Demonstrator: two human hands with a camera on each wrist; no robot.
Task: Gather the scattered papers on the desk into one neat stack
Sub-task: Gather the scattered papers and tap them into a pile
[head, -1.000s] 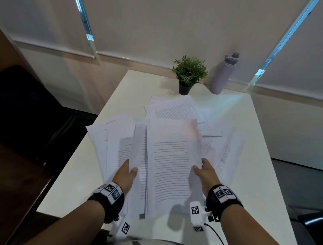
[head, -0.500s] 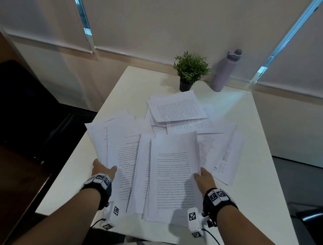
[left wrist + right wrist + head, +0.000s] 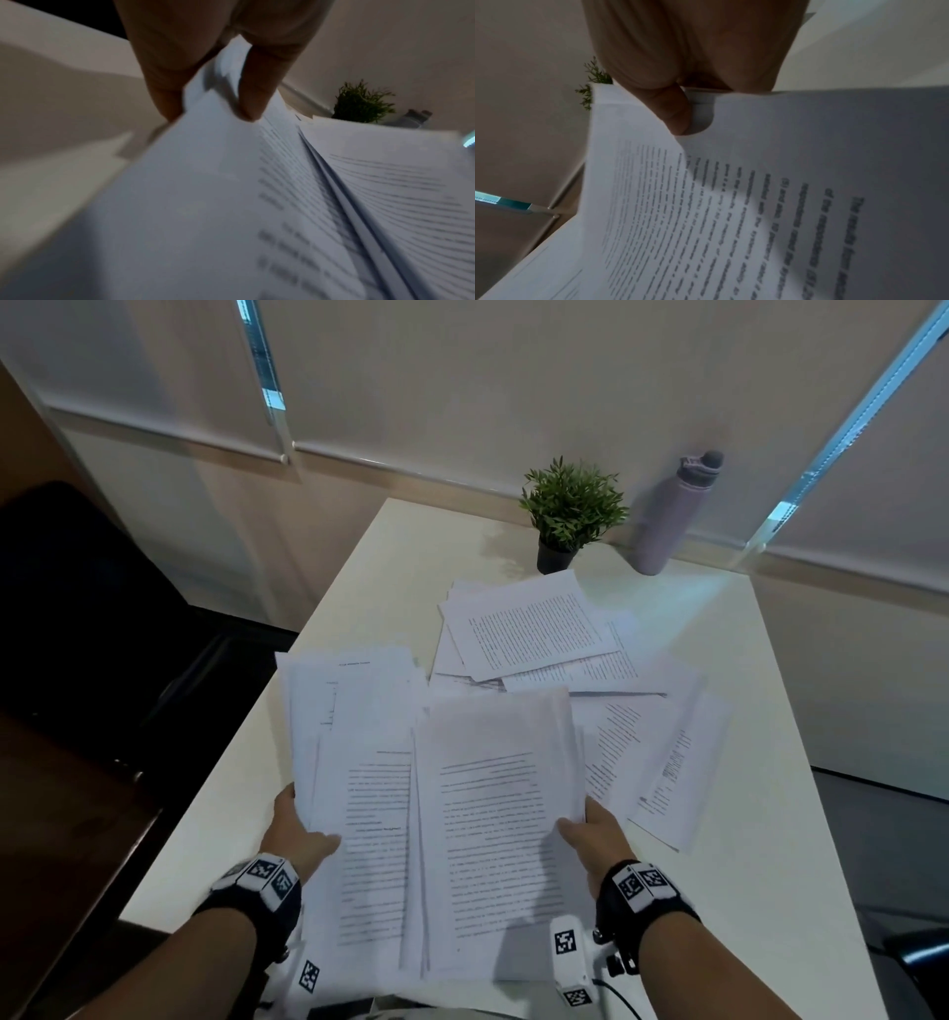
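Both hands hold a loose bundle of papers (image 3: pixel 493 824) at the bench's (image 3: pixel 760 839) six o'clock edge. The left hand (image 3: pixel 300 834) pinches its left side, thumb on top; the right hand (image 3: pixel 598 834) pinches its right side. More sheets (image 3: pixel 534 629) lie scattered toward twelve o'clock, before a potted plant (image 3: pixel 570 510) and a bottle (image 3: pixel 672 516).

No legible text on papers (image 3: pixel 493 814)

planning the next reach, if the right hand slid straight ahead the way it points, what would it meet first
Probably the loose white printed sheets fanned on the white desk just beyond the right hand, which pinches the near paper bundle. Depth is unclear.
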